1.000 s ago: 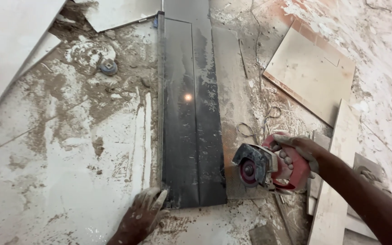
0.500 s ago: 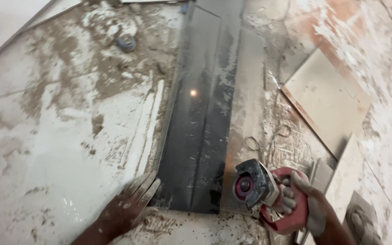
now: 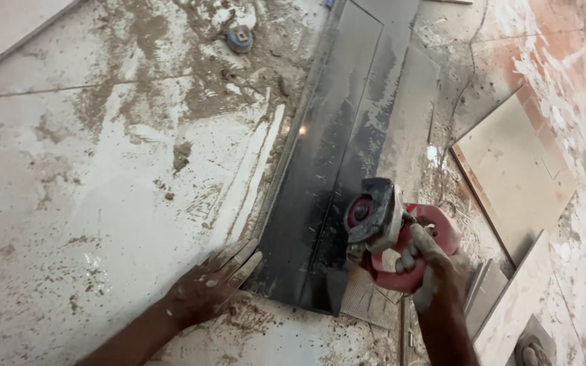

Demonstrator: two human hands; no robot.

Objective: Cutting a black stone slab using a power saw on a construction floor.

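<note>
Head view: the left hand (image 3: 213, 286) lies palm down on the dusty floor (image 3: 69, 203), forearm entering from the lower edge, wrist low. Its fingers (image 3: 242, 261) are extended and held close together, tips touching the near left edge of the dark tile (image 3: 327, 169). The dark tile lies flat on the floor, long axis running from the lower centre up toward the top edge, surface streaked with pale dust. The right hand (image 3: 435, 268) comes up from the lower right, forearm nearly vertical in frame, fingers wrapped tight around the red body of the angle grinder (image 3: 391, 237). The grinder's guarded disc end sits over the right near part of the dark tile. Beige tile pieces (image 3: 510, 169) lie to the right, apart from the grinder. A small round blue object (image 3: 240, 38) rests near the top.
</note>
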